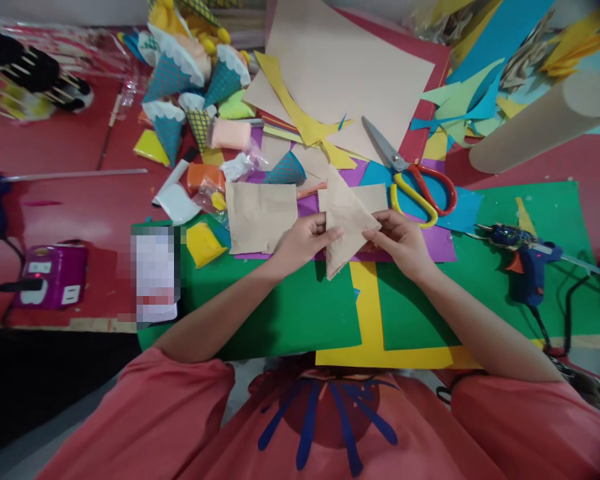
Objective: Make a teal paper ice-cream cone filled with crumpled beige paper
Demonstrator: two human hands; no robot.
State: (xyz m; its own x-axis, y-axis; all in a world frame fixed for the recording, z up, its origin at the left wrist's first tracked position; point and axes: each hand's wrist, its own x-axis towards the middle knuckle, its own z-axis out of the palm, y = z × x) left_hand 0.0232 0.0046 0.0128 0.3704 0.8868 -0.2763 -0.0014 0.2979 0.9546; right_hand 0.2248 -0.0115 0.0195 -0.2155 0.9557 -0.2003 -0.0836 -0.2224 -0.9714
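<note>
A brown paper piece folded into a triangle (349,223) is held up between both hands. My left hand (310,239) pinches its left edge, thumb on the front. On the other side, my right hand (403,240) grips the right-hand corner between thumb and fingers. Just left of my left hand lies a square brown paper piece (261,217) with a jagged edge. Another brown paper piece (379,195) shows partly behind the triangle. Scissors (400,163) with one yellow and one red handle lie open beyond my right hand.
A blue glue gun (534,263) rests on green sheets (430,300) at right. Small patterned cones (167,130) and clay packets (231,133) crowd the back left. A phone (155,273), a purple power block (53,275) and a paper roll (540,127) are around.
</note>
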